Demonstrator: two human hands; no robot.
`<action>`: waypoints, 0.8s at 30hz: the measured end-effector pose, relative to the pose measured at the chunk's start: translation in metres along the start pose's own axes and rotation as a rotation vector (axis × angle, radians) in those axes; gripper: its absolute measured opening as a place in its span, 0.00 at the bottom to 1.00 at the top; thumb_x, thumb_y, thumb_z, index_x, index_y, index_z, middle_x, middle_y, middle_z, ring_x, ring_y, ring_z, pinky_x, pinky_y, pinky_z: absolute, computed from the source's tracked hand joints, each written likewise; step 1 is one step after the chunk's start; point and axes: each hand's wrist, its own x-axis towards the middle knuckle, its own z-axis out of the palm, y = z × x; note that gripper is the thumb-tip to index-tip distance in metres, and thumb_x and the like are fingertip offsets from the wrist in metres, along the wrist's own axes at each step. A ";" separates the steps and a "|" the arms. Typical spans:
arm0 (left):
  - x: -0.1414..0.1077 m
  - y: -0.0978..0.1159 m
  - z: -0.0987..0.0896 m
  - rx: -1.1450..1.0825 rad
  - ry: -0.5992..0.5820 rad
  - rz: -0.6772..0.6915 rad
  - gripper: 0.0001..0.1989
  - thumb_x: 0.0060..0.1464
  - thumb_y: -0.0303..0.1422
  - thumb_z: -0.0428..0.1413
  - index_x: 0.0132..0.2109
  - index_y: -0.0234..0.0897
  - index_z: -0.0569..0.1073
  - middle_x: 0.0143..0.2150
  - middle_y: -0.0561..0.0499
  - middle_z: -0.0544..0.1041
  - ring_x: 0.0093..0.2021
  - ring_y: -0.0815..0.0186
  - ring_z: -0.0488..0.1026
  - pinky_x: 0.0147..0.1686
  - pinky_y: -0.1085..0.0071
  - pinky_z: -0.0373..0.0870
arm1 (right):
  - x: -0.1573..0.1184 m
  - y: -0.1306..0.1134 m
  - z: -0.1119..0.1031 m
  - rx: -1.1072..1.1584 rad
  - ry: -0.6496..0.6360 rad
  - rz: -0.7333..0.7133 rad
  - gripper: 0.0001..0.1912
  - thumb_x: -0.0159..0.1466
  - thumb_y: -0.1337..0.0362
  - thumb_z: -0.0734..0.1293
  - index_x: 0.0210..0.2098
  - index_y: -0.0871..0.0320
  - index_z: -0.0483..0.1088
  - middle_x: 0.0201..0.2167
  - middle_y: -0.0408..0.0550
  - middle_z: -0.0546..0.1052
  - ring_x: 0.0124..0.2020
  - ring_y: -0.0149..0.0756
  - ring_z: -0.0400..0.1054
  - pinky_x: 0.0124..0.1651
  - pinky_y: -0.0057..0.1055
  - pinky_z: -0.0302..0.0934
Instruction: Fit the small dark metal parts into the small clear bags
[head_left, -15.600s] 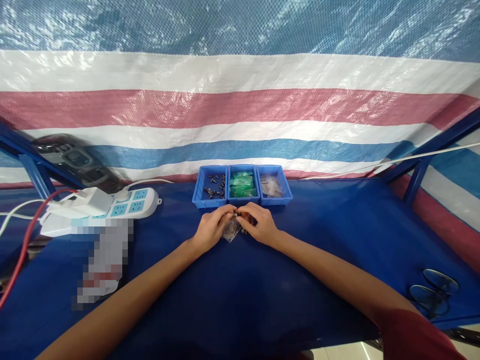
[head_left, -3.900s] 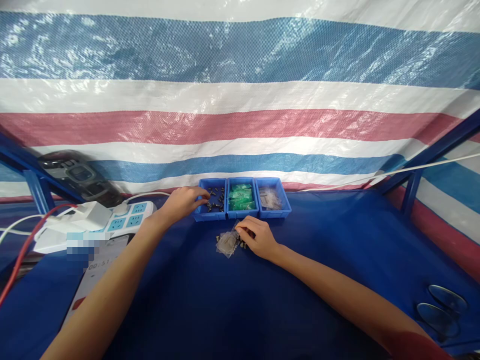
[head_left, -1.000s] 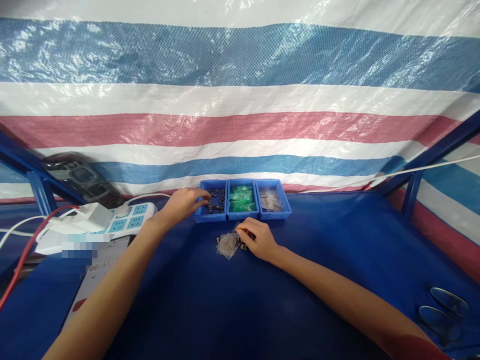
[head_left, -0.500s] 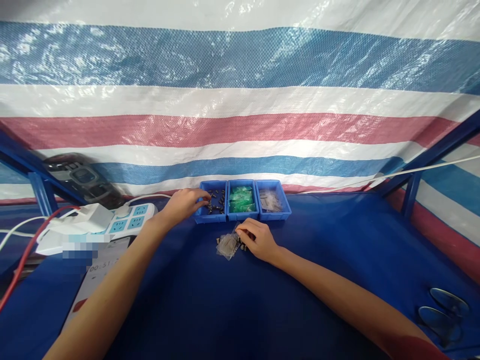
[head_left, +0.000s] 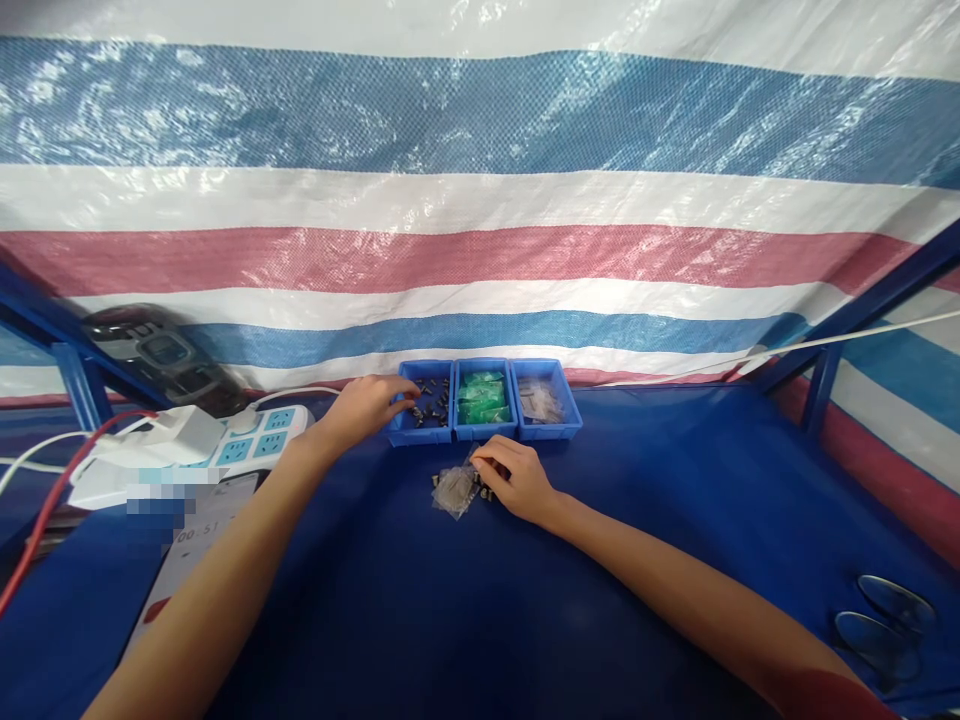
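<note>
My left hand point(head_left: 371, 405) reaches over the side of the left blue bin point(head_left: 424, 436), its thumb and fingers pinched together above small dark screws point(head_left: 439, 410). Whatever is between those fingertips is too small to make out. In front of the bins, my right hand point(head_left: 519, 480) rests on the table with thumb and forefinger closed at the upper edge of a clear plastic bag point(head_left: 454, 490). A few small brass-coloured pieces point(head_left: 486, 492) lie beside the bag, partly hidden under the right fingers.
The middle bin point(head_left: 485, 432) holds green packets point(head_left: 484, 398); the right bin point(head_left: 551, 432) holds clear packets point(head_left: 540, 400). At left are a power strip point(head_left: 255, 445), a phone point(head_left: 195, 540) and cables. Eyeglasses point(head_left: 877, 640) lie at right on the blue table point(head_left: 420, 610). A striped sheet point(head_left: 480, 260) hangs behind.
Almost nothing differs. Both hands keep their places, the left at the bin and the right at the bag; the view has shifted very slightly.
</note>
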 end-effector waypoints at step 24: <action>-0.039 0.115 0.020 -0.341 0.301 -0.136 0.15 0.59 0.40 0.48 0.31 0.38 0.73 0.21 0.54 0.71 0.22 0.70 0.66 0.26 0.73 0.60 | 0.001 -0.002 0.002 -0.289 0.099 0.191 0.07 0.62 0.67 0.61 0.31 0.58 0.71 0.26 0.44 0.73 0.26 0.31 0.66 0.33 0.26 0.56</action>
